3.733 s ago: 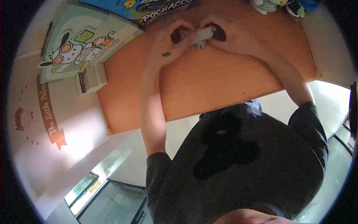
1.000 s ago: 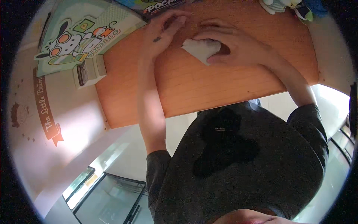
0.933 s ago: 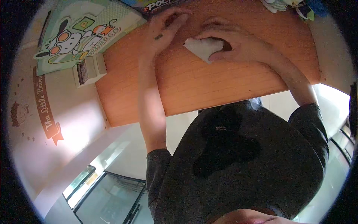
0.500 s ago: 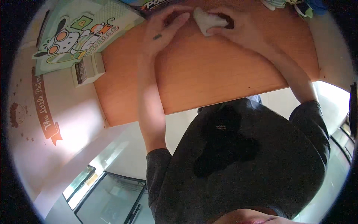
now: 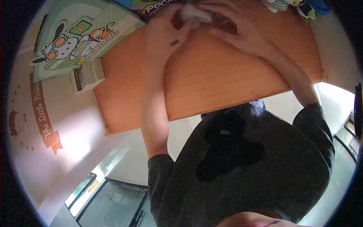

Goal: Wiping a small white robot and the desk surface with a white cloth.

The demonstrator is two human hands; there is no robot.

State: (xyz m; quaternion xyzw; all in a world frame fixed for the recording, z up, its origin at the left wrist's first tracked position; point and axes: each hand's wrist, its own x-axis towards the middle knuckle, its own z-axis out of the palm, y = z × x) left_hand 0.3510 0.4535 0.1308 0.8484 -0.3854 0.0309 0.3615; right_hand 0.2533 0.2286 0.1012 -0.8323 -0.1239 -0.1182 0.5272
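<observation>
From where I stand, I see a person sitting at an orange-brown table (image 5: 227,79), with both bare forearms stretched over it toward the far side. Between the two hands is a small pale cloth (image 5: 196,14), near the far edge of the table and softly crumpled. The left hand (image 5: 166,30) has its fingers and thumb bent around the left part of this cloth, pinching it, with the thumb on the side nearer to the body. On the back of this hand there is a small dark mark. The right hand (image 5: 242,30) is curved at the other end of the cloth, its fingers arched and its thumb apart from them; this place is blurred, so I cannot tell whether they pinch the cloth or only stand close to it.

To the left, a green board (image 5: 81,47) with a cartoon dog leans above a small white holder (image 5: 90,75). Behind the left hand lies a blue printed package (image 5: 138,4). In the far right corner there is a group of white, green and blue small figures (image 5: 298,5). The person wears a dark shirt (image 5: 242,162), which has a darker patch on the chest.
</observation>
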